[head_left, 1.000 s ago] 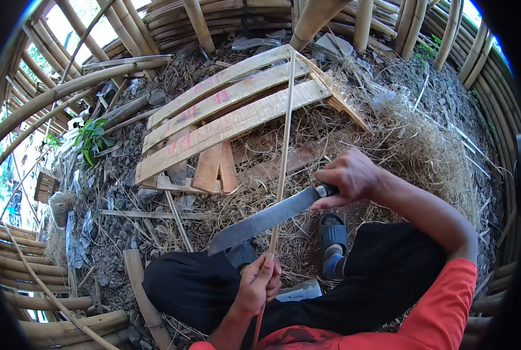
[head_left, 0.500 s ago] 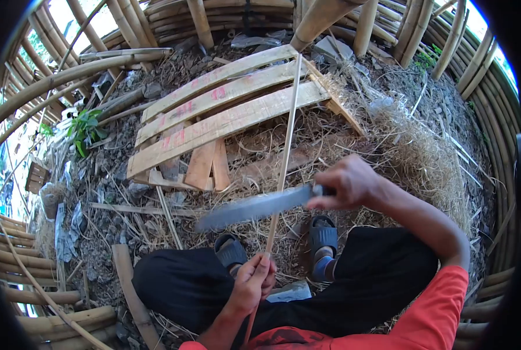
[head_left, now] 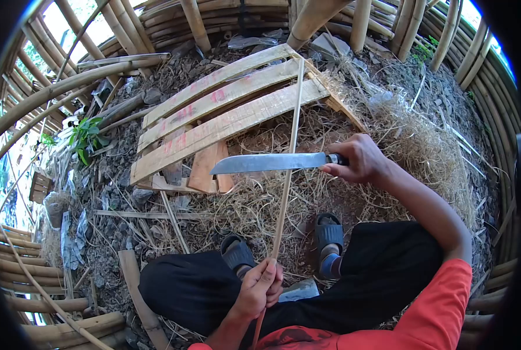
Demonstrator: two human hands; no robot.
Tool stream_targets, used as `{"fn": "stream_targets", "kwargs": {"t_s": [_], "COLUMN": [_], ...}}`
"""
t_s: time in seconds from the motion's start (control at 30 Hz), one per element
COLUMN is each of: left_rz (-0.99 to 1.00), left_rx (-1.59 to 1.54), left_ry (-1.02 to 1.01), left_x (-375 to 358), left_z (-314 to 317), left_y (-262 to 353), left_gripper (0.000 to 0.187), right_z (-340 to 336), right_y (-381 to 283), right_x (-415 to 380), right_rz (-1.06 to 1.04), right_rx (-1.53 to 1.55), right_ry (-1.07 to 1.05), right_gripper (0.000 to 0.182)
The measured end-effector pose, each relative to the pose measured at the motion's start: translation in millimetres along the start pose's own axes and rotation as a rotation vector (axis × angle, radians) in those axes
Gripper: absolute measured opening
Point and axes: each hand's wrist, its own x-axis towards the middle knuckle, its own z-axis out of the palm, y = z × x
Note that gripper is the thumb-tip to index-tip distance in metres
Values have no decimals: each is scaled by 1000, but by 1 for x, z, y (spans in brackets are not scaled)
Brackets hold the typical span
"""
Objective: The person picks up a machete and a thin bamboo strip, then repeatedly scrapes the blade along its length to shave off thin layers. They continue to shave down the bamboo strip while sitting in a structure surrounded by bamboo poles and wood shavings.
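Note:
My left hand [head_left: 259, 289] is closed around the lower part of a long, thin bamboo strip [head_left: 285, 204], just in front of my body. The strip slants up and away from me, its far end overlapping the corner of a slatted wooden pallet [head_left: 231, 125]. In my right hand [head_left: 356, 160] is the dark handle of a large knife [head_left: 272, 163]. Its broad steel blade points left and crosses the strip around mid-length, with the tip over the pallet's near edge.
Curly bamboo shavings [head_left: 412, 149] cover the ground to the right and under the pallet. My sandalled feet [head_left: 329, 236] are on either side of the strip. A flat bamboo piece [head_left: 140, 297] lies by my left knee. Bamboo pole walls [head_left: 499, 146] surround the spot, and a green plant [head_left: 87, 139] grows at left.
The knife has moved up and away from me along the strip, and its blade is now level and sharp instead of blurred. My left hand keeps its hold on the strip.

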Motion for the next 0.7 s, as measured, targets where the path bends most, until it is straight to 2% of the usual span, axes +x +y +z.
{"fn": "stream_targets", "kwargs": {"t_s": [0.07, 0.17, 0.3, 0.43, 0.5, 0.57, 0.6, 0.63, 0.7], "left_rz": [-14, -28, -32, -23, -17, -12, -24, -33, -41], "left_rx": [4, 0, -10, -40, -47, -33, -24, -14, -8], "left_ry": [17, -36, -27, -89, -94, -76, -64, -54, -57], "left_x": [-1, 0, 2, -2, -1, -2, -3, -2, -1], "left_z": [2, -1, 4, 2, 3, 4, 4, 4, 6], "left_y": [2, 1, 0, 0, 1, 1, 0, 0, -1], "left_gripper": [30, 29, 30, 30, 31, 31, 31, 31, 32], "right_z": [2, -1, 6, 0, -7, -5, -11, -20, -25], "right_y": [6, 29, 27, 12, 4, 24, 21, 30, 35], "right_x": [0, 2, -5, -3, -3, 2, 6, 12, 5], "right_rz": [33, 227, 249, 17, -270, -183, 206, 439, 374], "right_rx": [44, 26, 67, 156, -32, -70, 58, 15, -79], "right_ry": [18, 25, 78, 118, 59, 85, 73, 42, 101], "right_gripper": [62, 63, 63, 50, 46, 46, 45, 46, 48]}}
